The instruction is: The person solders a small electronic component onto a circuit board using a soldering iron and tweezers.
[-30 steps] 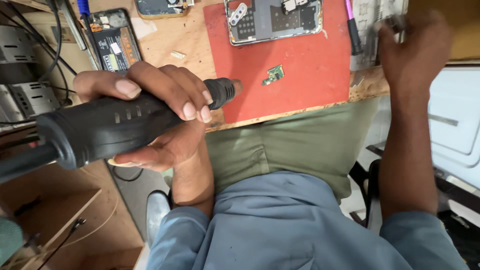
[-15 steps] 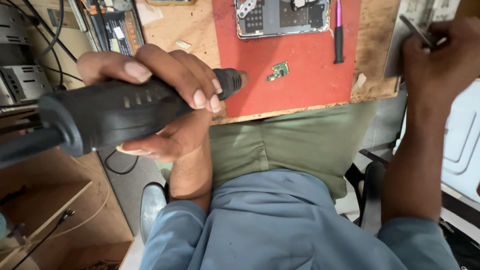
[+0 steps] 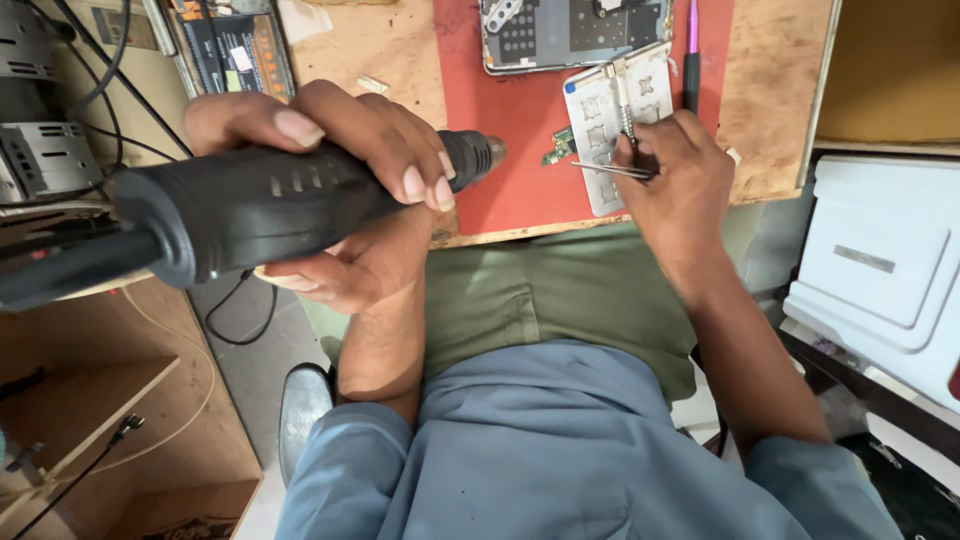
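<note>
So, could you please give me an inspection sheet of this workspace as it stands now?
Surface: wooden bench with red mat.
Job's things: hot-air tool, nozzle over mat; tweezers; small green board; metal stencil.
Clutter: opened phone, pink pen.
Grips: left hand wrapped round tool; right hand pinching tweezers.
Cables: black leads at left.
Surroundings: white box at right.

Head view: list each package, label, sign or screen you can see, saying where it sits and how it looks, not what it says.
Printed box or device: top left on the wooden bench, beyond the left hand; rectangular, dark with orange and white patches.
Label: far top left; small pale rectangle, partly cropped.
Opened phone: top centre on the red mat; no lit screen shows.
</note>
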